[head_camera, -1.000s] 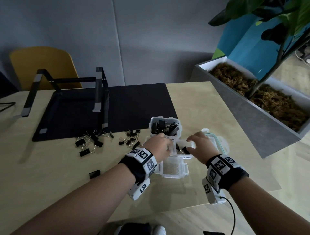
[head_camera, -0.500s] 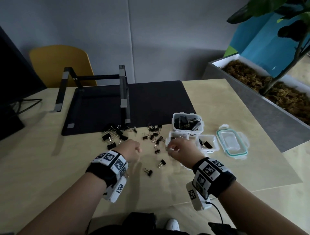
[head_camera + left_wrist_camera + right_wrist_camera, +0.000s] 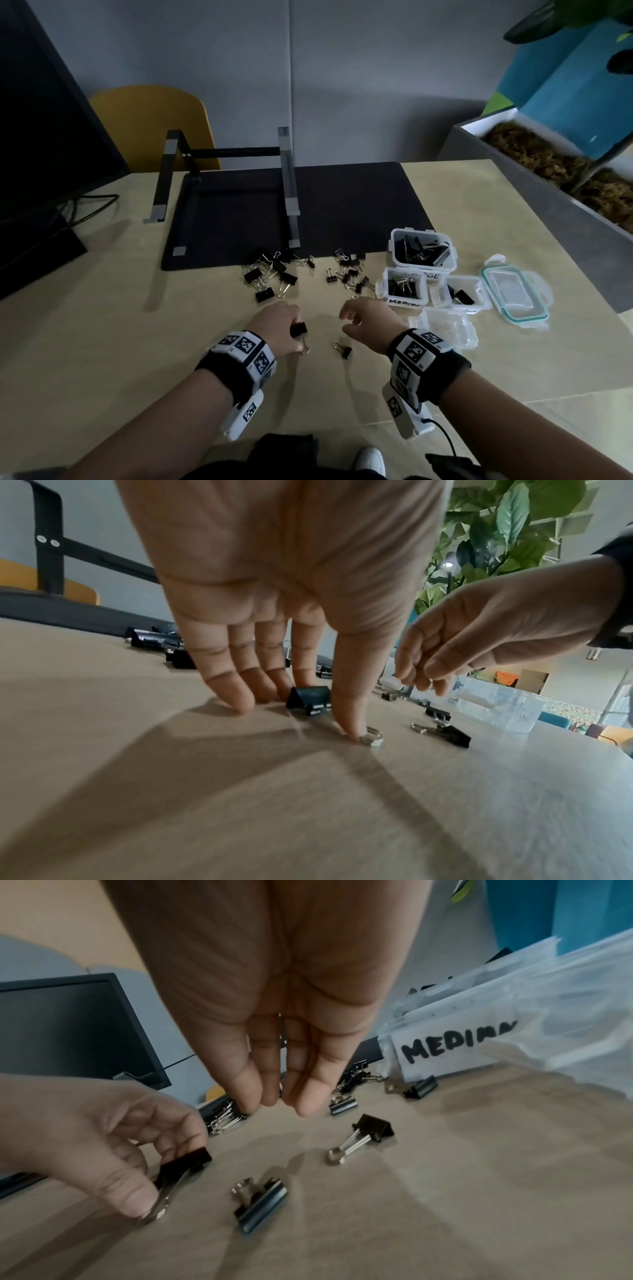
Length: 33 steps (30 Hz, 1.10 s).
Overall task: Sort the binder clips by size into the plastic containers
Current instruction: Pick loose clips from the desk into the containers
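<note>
Left hand [image 3: 279,327] is down on the table [image 3: 102,342] near the front edge, middle. Fingers curled over a black binder clip [image 3: 298,329]; thumb [image 3: 349,696] presses the clip's wire handle flat against the table, index on the clip body. Clip is pinched but not lifted off the table.

Right hand [image 3: 368,320] hovers just beside it, not touching the table. Fingers [image 3: 308,1085] hang loosely together, pointing down, nothing clearly between them. A second clip [image 3: 343,349] lies on the table between the two hands, toward the front edge; another [image 3: 363,1135] lies under the right fingertips, apart from them.

Loose clips: a pile of larger ones [image 3: 270,277] at the front edge of the black mat [image 3: 342,205], a pile of smaller ones [image 3: 349,272] to its right.

Containers sit toward the right edge:
- LARGE box [image 3: 423,251], rearmost, partly full of clips
- MEDIUM box [image 3: 404,287] in front of it, some clips inside
- third box [image 3: 462,291] to the right, one or two clips in it
- fourth box [image 3: 445,325] nearest the front; contents unclear
- a lid [image 3: 515,296] with a teal seal lies flat, rightmost

Laptop stand [image 3: 222,192] is on the mat; monitor [image 3: 41,137] at the left edge.
</note>
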### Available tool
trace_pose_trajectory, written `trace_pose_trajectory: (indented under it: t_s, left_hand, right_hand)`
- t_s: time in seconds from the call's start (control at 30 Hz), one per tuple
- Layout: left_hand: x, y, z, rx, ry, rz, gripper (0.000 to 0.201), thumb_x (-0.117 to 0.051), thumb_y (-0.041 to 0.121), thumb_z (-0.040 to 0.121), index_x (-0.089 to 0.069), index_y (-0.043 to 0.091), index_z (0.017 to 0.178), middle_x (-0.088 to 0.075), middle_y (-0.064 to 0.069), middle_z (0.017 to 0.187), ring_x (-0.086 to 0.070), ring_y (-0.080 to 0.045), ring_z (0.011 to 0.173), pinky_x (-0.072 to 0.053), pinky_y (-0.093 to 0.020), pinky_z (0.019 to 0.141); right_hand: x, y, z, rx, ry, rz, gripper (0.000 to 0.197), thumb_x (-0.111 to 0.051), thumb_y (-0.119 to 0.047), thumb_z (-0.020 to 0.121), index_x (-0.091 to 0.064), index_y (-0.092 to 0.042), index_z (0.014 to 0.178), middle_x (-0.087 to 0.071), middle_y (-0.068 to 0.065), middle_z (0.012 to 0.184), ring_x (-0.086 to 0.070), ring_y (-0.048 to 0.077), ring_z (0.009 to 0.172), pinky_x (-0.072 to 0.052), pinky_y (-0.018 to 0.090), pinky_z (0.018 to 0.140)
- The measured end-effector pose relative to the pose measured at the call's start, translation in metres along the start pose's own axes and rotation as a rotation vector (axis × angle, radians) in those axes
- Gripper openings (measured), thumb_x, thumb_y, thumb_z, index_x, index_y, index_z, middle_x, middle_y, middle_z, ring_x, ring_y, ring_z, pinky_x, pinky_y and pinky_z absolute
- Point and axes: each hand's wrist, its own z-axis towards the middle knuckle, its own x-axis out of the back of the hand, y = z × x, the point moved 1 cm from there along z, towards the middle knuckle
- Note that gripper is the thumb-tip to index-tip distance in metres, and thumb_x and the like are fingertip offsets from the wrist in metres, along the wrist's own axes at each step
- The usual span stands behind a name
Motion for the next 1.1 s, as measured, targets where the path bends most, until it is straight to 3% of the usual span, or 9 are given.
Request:
trace_pose_trajectory:
  t_s: [0.13, 0.33, 0.57, 0.77, 0.9, 1.0, 1.1]
  left_hand:
    - [0.0, 0.0, 0.002, -0.022, 0.112, -0.047, 0.018, -0.058, 0.016, 0.082, -0.056, 0.016, 0.101, -0.055, -0.002, 0.109, -0.054, -0.022, 0.101, -0.045, -0.031, 0.085]
    - [-0.001, -0.005, 0.009, -0.096, 0.073, -0.053, 0.044, -0.053, 0.015, 0.087, -0.05, 0.028, 0.129, -0.048, 0.004, 0.131, -0.048, -0.019, 0.121, -0.043, -0.033, 0.1]
    - [0.007, -0.01, 0.011, -0.119, 0.108, -0.024, 0.025, -0.052, 0.017, 0.087, -0.058, 0.019, 0.112, -0.053, 0.003, 0.119, -0.055, -0.016, 0.106, -0.044, -0.027, 0.086]
    - [0.01, -0.012, 0.015, -0.095, 0.106, -0.044, 0.026, -0.059, 0.026, 0.083, -0.062, 0.02, 0.109, -0.055, 0.005, 0.111, -0.056, -0.015, 0.102, -0.043, -0.023, 0.083]
    - [0.012, -0.011, 0.02, -0.087, 0.095, -0.043, 0.024, -0.059, 0.026, 0.081, -0.063, 0.019, 0.104, -0.054, 0.004, 0.111, -0.056, -0.016, 0.101, -0.042, -0.023, 0.081]
    - [0.014, -0.01, 0.022, -0.081, 0.088, -0.044, 0.023, -0.059, 0.025, 0.08, -0.063, 0.019, 0.101, -0.054, 0.005, 0.109, -0.056, -0.017, 0.101, -0.045, -0.025, 0.083]
    - [0.015, -0.006, 0.024, -0.093, 0.08, -0.039, 0.023, -0.06, 0.027, 0.081, -0.064, 0.019, 0.101, -0.054, 0.005, 0.107, -0.058, -0.017, 0.099, -0.046, -0.026, 0.082]
  right_hand:
    - [-0.002, -0.011, 0.022, 0.003, -0.014, -0.044, 0.028, -0.057, -0.018, 0.087, -0.06, -0.018, 0.114, -0.059, 0.002, 0.117, -0.059, 0.015, 0.1, -0.049, 0.027, 0.087]
    - [-0.007, -0.036, 0.06, 0.089, -0.072, -0.083, 0.045, -0.05, -0.005, 0.086, -0.051, -0.022, 0.129, -0.048, 0.0, 0.133, -0.052, 0.019, 0.116, -0.046, 0.028, 0.092]
    - [-0.011, -0.05, 0.093, 0.199, -0.152, -0.261, 0.063, -0.045, 0.001, 0.086, -0.037, -0.026, 0.142, -0.042, 0.007, 0.136, -0.048, 0.029, 0.121, -0.045, 0.037, 0.099]
    - [-0.011, -0.056, 0.105, 0.199, -0.125, -0.34, 0.053, -0.047, 0.003, 0.085, -0.043, -0.019, 0.133, -0.044, 0.013, 0.122, -0.054, 0.034, 0.108, -0.046, 0.037, 0.086]
    - [-0.01, -0.057, 0.107, 0.241, -0.117, -0.331, 0.044, -0.048, -0.001, 0.087, -0.048, -0.017, 0.128, -0.046, 0.014, 0.119, -0.054, 0.034, 0.107, -0.046, 0.038, 0.086]
    - [-0.007, -0.055, 0.107, 0.195, -0.129, -0.369, 0.044, -0.047, -0.004, 0.088, -0.048, -0.018, 0.13, -0.049, 0.014, 0.12, -0.055, 0.034, 0.109, -0.046, 0.036, 0.086]
    - [-0.002, -0.049, 0.101, 0.151, -0.09, -0.377, 0.031, -0.048, -0.009, 0.088, -0.051, -0.01, 0.119, -0.053, 0.016, 0.115, -0.057, 0.035, 0.105, -0.046, 0.035, 0.079]
